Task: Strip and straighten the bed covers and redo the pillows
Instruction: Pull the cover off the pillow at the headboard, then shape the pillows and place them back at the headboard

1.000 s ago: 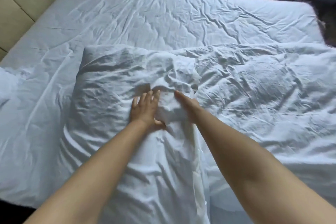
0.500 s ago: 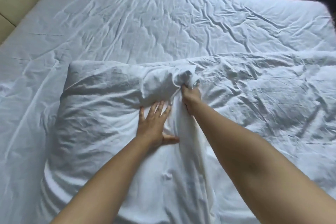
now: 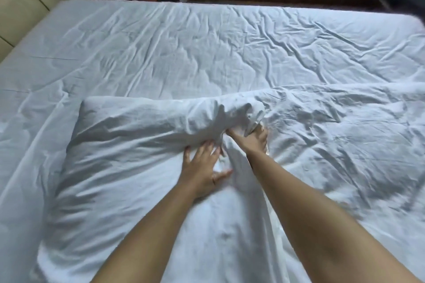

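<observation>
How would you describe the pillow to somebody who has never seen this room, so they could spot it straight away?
Start with the big white bed that fills the view, its sheet wrinkled. On its near left part lies the pillow, a plump white rectangle with the left hand resting flat on it. Unlike the flatter, crumpled duvet to its right, it is puffed up, with a clear rounded corner at its far left.

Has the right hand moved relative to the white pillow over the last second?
Yes. The right hand went from lying flat beside the left hand to further up the white pillow, now gripping bunched white fabric at its far right corner.
</observation>
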Motion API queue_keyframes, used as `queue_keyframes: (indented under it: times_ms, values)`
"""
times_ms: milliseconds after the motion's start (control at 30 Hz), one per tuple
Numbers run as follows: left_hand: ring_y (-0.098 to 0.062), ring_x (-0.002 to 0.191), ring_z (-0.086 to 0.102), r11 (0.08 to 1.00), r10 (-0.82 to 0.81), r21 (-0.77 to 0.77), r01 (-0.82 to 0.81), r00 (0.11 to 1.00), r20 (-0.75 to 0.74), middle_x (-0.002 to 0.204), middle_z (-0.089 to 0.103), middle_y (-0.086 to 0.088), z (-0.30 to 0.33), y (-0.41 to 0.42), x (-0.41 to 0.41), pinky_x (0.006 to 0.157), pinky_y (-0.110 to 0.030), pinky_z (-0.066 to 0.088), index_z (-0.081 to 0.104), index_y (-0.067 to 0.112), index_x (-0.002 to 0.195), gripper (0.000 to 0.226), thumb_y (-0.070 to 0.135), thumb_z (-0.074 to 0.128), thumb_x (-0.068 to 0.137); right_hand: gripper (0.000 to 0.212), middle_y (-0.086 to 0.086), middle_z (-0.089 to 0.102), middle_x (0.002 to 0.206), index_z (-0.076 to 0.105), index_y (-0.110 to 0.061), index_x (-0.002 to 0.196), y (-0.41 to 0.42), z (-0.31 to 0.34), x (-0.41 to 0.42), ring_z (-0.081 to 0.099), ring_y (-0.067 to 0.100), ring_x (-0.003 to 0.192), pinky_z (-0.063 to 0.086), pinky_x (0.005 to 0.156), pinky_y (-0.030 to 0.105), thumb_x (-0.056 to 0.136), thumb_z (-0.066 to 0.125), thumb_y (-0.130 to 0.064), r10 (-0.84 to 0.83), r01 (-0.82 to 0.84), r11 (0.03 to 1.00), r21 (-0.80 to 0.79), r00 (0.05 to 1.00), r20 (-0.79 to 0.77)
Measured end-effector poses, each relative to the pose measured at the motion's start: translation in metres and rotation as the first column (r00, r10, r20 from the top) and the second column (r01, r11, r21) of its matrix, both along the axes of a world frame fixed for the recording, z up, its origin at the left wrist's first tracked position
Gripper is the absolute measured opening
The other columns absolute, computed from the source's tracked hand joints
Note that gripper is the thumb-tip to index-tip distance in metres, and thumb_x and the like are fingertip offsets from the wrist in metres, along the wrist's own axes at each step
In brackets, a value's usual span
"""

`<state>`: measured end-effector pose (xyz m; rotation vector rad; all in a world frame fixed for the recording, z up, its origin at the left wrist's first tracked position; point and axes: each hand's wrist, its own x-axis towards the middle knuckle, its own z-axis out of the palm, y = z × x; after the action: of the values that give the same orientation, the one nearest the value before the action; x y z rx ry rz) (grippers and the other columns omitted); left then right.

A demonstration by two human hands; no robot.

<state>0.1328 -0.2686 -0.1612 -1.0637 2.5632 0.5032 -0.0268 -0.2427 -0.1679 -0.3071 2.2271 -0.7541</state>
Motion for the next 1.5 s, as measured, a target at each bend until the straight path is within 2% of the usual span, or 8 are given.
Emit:
queue_keyframes:
  times_ms: [100, 200, 467, 600, 733, 933, 1333, 1500]
  values:
    - [-0.003, 0.140, 0.024, 0.998, 0.048, -0.038, -0.053, 0.993, -0.112, 0.152, 0.032, 0.011, 0.007, -0.027, 0.000, 0.109, -0.034, 0.018, 0.010, 0.029, 0.152, 0.071, 0.054, 0.006, 0.086, 0.113, 0.008, 0.033, 0.147, 0.016, -0.020, 0.148, -0.008, -0.001, 0.002, 0.036, 0.027, 0.136, 0.032, 0.111, 0.040, 0.062, 0.079, -0.058, -0.074, 0.082, 0.996, -0.046, 0.985, 0.156]
    - [-0.009, 0.138, 0.030, 1.000, 0.000, -0.009, -0.001, 0.988, -0.155, 0.150, 0.036, 0.007, 0.016, -0.037, 0.003, 0.108, -0.033, 0.023, 0.013, 0.024, 0.153, 0.057, 0.029, 0.025, 0.097, 0.069, 0.007, 0.062, 0.123, 0.052, -0.007, 0.128, -0.016, 0.014, 0.000, 0.059, 0.027, 0.113, 0.049, 0.092, 0.031, 0.073, 0.078, -0.040, -0.113, 0.155, 0.979, -0.132, 0.953, 0.281]
    - [-0.029, 0.146, 0.014, 0.959, 0.051, -0.220, -0.177, 0.875, -0.481, 0.158, 0.015, -0.015, 0.050, -0.070, -0.024, 0.118, -0.040, 0.009, 0.019, 0.006, 0.150, 0.074, 0.044, 0.014, 0.086, 0.029, 0.014, 0.066, 0.106, 0.057, -0.013, 0.117, -0.090, 0.120, -0.005, 0.057, 0.036, 0.102, 0.032, 0.070, 0.027, 0.091, 0.055, -0.026, -0.161, 0.017, 0.857, -0.515, 0.958, -0.236]
    - [-0.023, 0.148, 0.005, 0.992, 0.054, -0.103, -0.077, 0.975, -0.214, 0.160, 0.005, -0.010, 0.038, -0.084, -0.044, 0.120, -0.038, 0.006, 0.014, 0.019, 0.153, 0.068, 0.051, 0.010, 0.093, 0.052, 0.013, 0.064, 0.118, 0.049, -0.017, 0.132, -0.088, 0.080, -0.035, 0.056, 0.032, 0.112, 0.038, 0.078, 0.027, 0.089, 0.054, -0.045, -0.020, -0.072, 0.946, -0.316, 0.960, -0.278]
    - [-0.017, 0.148, -0.006, 1.000, -0.011, -0.014, 0.012, 1.000, 0.019, 0.161, -0.004, -0.002, -0.006, -0.060, -0.029, 0.120, -0.039, 0.000, 0.007, 0.031, 0.153, 0.066, 0.061, 0.019, 0.096, 0.093, 0.014, 0.031, 0.151, 0.018, -0.021, 0.150, -0.031, 0.006, -0.028, 0.025, 0.032, 0.141, 0.017, 0.113, 0.045, 0.080, 0.045, -0.076, 0.199, -0.187, 0.967, 0.172, 0.978, -0.056]
    - [-0.017, 0.147, -0.012, 0.994, -0.010, -0.109, 0.015, 0.999, 0.049, 0.161, -0.010, -0.002, -0.002, -0.039, -0.031, 0.118, -0.044, -0.007, 0.002, 0.033, 0.152, 0.060, 0.056, 0.007, 0.097, 0.086, 0.009, 0.004, 0.160, 0.000, -0.030, 0.153, 0.003, -0.008, -0.023, 0.000, 0.024, 0.148, 0.004, 0.117, 0.045, 0.086, 0.032, -0.074, 0.217, -0.218, 0.975, 0.042, 0.976, 0.031]
    - [-0.023, 0.147, -0.014, 0.990, -0.057, -0.121, 0.068, 0.994, 0.093, 0.160, -0.014, -0.004, 0.017, 0.120, -0.016, 0.117, -0.052, -0.003, -0.013, 0.032, 0.150, 0.065, 0.032, 0.028, 0.101, 0.071, -0.005, 0.046, 0.141, 0.044, -0.022, 0.141, 0.198, -0.015, 0.046, 0.046, 0.015, 0.128, 0.034, 0.112, 0.038, 0.089, 0.035, -0.069, 0.007, 0.082, 0.990, -0.116, 0.791, 0.612]
    - [-0.017, 0.148, -0.002, 0.989, 0.042, -0.142, -0.043, 0.999, -0.007, 0.161, -0.002, 0.001, 0.012, 0.190, 0.006, 0.117, -0.047, 0.002, 0.003, 0.027, 0.153, 0.070, 0.049, -0.010, 0.088, 0.066, 0.003, 0.065, 0.122, 0.057, -0.017, 0.130, 0.266, 0.004, 0.059, 0.066, 0.014, 0.099, 0.053, 0.090, 0.027, 0.089, 0.042, -0.067, 0.071, 0.013, 0.994, -0.109, 0.681, 0.729]
